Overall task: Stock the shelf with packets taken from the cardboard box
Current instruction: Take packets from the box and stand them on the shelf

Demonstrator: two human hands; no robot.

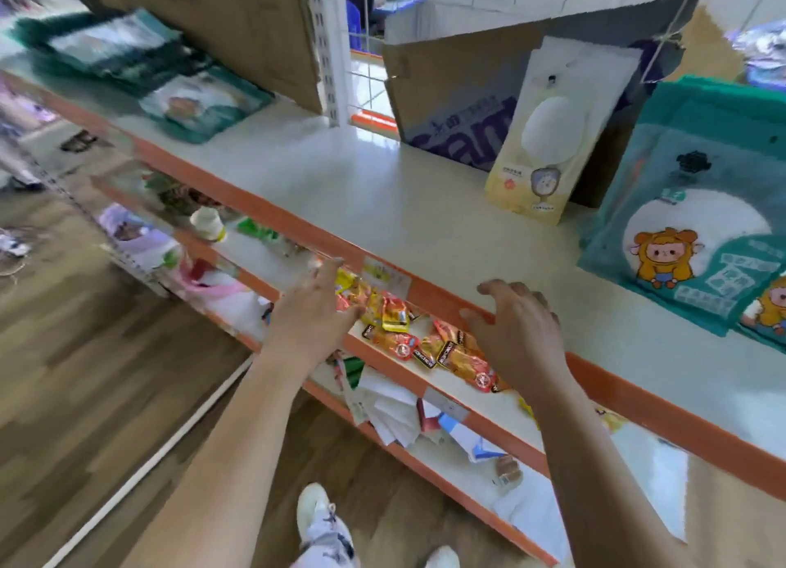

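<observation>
Both hands are empty, as you'd expect between packets. The left hand [314,308] is straight-fingered just off the shelf [361,176]. The right hand [514,325] curls loosely at its orange lip [272,212], perhaps touching, though blur hides that. The cardboard box [459,99] stands open at the back, a cream packet [548,142] propped against it, with teal packets [697,227] beside. Bare board lies between lip and box.

Matt cardboard box [459,95], glossy plastic packets [697,210], smooth pale shelf [361,193], wood-look floor [85,354].
</observation>
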